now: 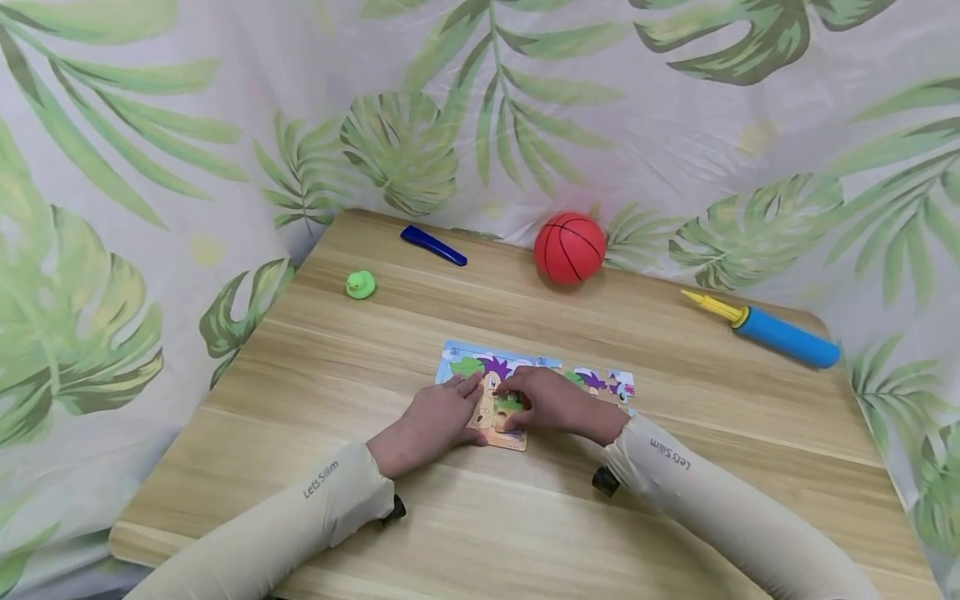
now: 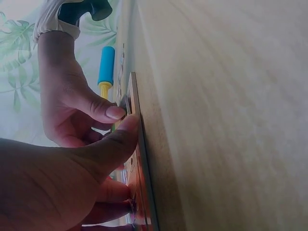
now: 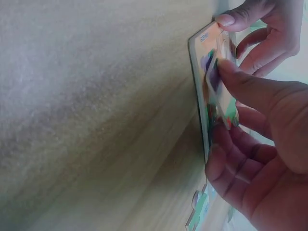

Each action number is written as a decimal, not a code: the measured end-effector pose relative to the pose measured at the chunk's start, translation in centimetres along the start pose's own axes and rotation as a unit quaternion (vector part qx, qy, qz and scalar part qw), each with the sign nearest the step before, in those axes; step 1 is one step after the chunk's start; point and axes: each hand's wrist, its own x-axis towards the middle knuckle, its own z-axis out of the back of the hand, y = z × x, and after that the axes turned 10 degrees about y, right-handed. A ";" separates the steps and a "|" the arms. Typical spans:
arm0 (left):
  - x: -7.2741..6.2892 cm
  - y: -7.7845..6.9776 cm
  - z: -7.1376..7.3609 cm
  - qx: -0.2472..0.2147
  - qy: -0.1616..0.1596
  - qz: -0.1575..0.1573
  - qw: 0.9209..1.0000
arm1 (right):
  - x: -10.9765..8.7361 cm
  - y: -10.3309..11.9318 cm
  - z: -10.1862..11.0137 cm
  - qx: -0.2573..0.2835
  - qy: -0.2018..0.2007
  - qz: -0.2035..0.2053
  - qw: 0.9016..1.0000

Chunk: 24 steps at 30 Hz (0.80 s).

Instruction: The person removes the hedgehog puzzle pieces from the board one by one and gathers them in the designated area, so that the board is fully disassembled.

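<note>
A picture puzzle board point(image 1: 452, 350) with a blue top border and a purple-haired cartoon figure lies on the table. My left hand point(image 1: 438, 417) rests on its left part, fingers over the picture and thumb at the near edge. My right hand point(image 1: 555, 402) pinches a puzzle piece point(image 3: 225, 98) between thumb and fingers. In the right wrist view this piece is tilted just above the board, where a recess shows beneath it. Right of the board lie several loose puzzle pieces point(image 1: 621, 385), some partly hidden by my right hand and forearm.
Across the back of the wooden table point(image 1: 300, 400) are a green toy duck point(image 1: 361, 285), a dark blue flat-handled object point(image 1: 433, 246) and a red ball point(image 1: 570, 248). A blue hand pump point(image 1: 787, 336) with a yellow nozzle lies at the right. A leaf-print curtain point(image 1: 300, 67) hangs behind.
</note>
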 end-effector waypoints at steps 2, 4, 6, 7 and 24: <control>0.0 0.0 0.0 -0.001 0.004 0.000 1.000 | -0.1 0.0 0.0 -0.003 -0.001 -0.001 1.000; 0.1 0.1 -0.1 -0.001 0.008 0.001 1.000 | -0.1 0.0 0.1 -0.006 -0.002 -0.006 1.000; 0.1 0.1 -0.1 -0.002 0.010 0.001 1.000 | -0.2 0.1 0.2 -0.010 -0.006 -0.011 1.000; 0.1 0.1 -0.1 -0.003 0.010 0.001 1.000 | -0.3 0.1 0.3 -0.011 -0.009 -0.011 1.000; 0.0 1.0 0.3 -0.048 0.007 -0.040 0.998 | -9.4 -6.6 2.7 0.192 0.029 -0.038 0.980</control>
